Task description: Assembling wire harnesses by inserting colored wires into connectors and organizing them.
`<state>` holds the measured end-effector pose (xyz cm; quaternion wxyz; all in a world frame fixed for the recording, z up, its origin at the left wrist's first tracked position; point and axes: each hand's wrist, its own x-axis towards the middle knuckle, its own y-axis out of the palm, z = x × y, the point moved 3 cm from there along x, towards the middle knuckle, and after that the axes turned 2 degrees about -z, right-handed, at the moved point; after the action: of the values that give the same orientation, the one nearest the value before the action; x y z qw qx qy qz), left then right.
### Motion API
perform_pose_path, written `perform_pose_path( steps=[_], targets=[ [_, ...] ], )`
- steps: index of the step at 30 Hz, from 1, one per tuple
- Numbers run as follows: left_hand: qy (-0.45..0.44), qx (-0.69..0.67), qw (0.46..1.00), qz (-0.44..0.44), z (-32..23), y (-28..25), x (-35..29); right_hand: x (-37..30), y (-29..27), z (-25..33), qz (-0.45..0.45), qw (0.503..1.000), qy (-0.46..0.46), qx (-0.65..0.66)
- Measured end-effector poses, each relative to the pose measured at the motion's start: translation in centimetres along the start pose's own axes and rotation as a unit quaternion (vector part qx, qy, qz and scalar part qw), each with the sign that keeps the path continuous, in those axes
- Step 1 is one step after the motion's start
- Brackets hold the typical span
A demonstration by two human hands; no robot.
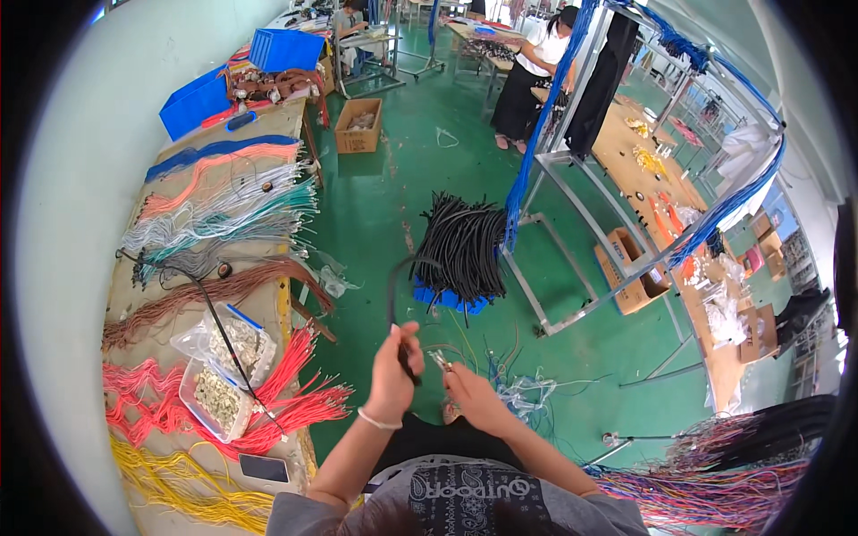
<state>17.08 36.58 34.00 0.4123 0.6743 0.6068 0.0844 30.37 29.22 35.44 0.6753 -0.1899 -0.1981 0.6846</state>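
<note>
The left hand (391, 377) grips a black tube (392, 308), while the right hand (476, 399) pinches a silvery piece (438, 358) just beside it, too small to identify. Work on this tube looks unfinished, the two parts seemingly apart. Ahead, a large pile of black tubes (458, 248) rests on something blue (450, 301); whether those are done or waiting, I cannot tell.

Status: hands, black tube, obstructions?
Left hand gripping black tube, upper part curving right. Right hand pinching pale-tipped piece, too small to identify. No obstruction visible between hands; black tube pile beyond.
</note>
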Motion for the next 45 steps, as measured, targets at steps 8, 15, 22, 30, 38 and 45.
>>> perform_pose_path(
  steps=[8,15,22,30,38,45],
  targets=[
    [-0.134,-0.388,0.902,0.135,-1.7,1.8,2.2,-1.4,-2.2,2.4,0.083,0.945,0.152,0.278],
    [-0.111,-0.374,0.912,0.126,-2.2,2.9,1.2,-1.9,-3.1,4.6,0.075,0.963,0.114,0.233],
    [-0.077,-0.333,0.931,0.131,-1.4,3.7,0.9,-1.8,-2.7,4.4,0.043,0.969,0.113,0.214],
    [-0.014,-0.248,0.963,0.103,-0.8,4.3,0.2,-2.4,-2.6,4.3,0.054,0.988,0.118,0.079],
    [-0.025,-0.248,0.962,0.112,-1.1,4.4,-0.2,-2.0,-2.4,3.6,0.102,0.965,0.095,0.224],
    [-0.090,-0.267,0.949,0.138,-1.6,4.6,-0.6,-1.9,-3.8,3.7,0.164,0.874,0.198,0.412]
  ],
)
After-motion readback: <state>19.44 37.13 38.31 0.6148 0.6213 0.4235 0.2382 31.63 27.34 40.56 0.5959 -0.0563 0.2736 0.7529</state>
